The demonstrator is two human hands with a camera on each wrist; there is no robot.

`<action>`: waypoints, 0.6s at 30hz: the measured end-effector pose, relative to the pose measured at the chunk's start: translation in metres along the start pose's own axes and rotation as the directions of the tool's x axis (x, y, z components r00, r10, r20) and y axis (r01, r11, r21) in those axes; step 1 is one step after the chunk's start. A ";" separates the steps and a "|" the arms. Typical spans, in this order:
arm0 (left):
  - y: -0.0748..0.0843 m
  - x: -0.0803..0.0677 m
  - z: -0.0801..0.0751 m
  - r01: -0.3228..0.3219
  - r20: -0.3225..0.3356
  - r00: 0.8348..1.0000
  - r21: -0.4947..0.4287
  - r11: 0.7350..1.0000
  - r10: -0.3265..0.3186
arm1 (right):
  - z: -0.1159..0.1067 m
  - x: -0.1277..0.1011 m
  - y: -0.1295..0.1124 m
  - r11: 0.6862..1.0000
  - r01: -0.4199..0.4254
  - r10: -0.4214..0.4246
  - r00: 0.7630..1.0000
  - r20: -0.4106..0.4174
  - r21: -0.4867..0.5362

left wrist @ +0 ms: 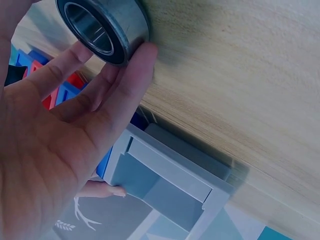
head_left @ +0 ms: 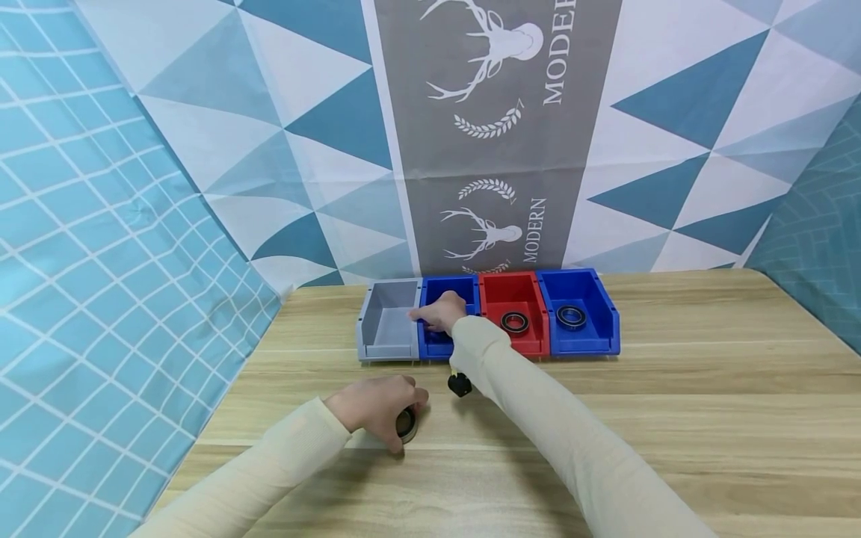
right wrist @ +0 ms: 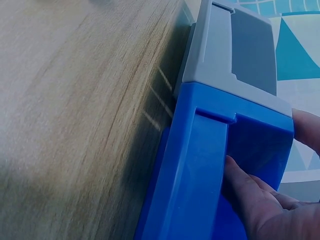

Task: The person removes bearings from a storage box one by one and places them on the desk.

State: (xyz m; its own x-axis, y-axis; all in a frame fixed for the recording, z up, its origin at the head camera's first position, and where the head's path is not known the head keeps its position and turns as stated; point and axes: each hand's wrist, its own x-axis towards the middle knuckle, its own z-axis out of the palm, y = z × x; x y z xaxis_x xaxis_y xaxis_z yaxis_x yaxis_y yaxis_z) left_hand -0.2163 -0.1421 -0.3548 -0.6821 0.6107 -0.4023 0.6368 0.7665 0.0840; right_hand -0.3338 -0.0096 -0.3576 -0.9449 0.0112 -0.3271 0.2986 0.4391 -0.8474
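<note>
My left hand (head_left: 380, 407) grips a ball bearing (left wrist: 105, 30) between its thumb and fingers, low over the wooden table. The bearing is a thick steel ring with a dark seal. Farther forward, my right hand (head_left: 444, 312) reaches into the blue bin (right wrist: 200, 165) second from the left. Its thumb dips inside that bin, while one finger (right wrist: 306, 130) extends past the divider toward the grey bin (head_left: 393, 329). The remaining fingertips are hidden, so whether they hold anything does not show.
To the right, a red bin (head_left: 507, 291) contains a bearing (head_left: 514, 323). Beside it, another blue bin (head_left: 585, 347) contains a bearing (head_left: 571, 317). All the bins stand side by side near the patterned backdrop. A small black piece (head_left: 460, 385) shows beneath the right wrist.
</note>
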 end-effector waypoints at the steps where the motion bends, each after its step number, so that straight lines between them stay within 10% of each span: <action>1: 0.000 0.000 0.000 0.000 0.000 1.000 0.000 1.000 0.000 | 0.000 0.000 0.000 1.000 -0.001 0.001 1.000 0.002 0.001; 18: 0.004 -0.001 0.004 0.008 -0.039 0.999 -0.005 1.000 -0.008 | -0.001 -0.003 -0.001 1.000 -0.008 0.008 1.000 0.008 0.023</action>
State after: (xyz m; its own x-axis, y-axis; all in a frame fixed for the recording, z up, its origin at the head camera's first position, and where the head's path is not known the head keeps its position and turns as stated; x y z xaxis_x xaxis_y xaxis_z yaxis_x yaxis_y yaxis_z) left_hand -0.2118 -0.1405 -0.3580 -0.7010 0.6117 -0.3666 0.6295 0.7723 0.0849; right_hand -0.3311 -0.0090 -0.3558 -0.9414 0.0073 -0.3372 0.3091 0.4186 -0.8540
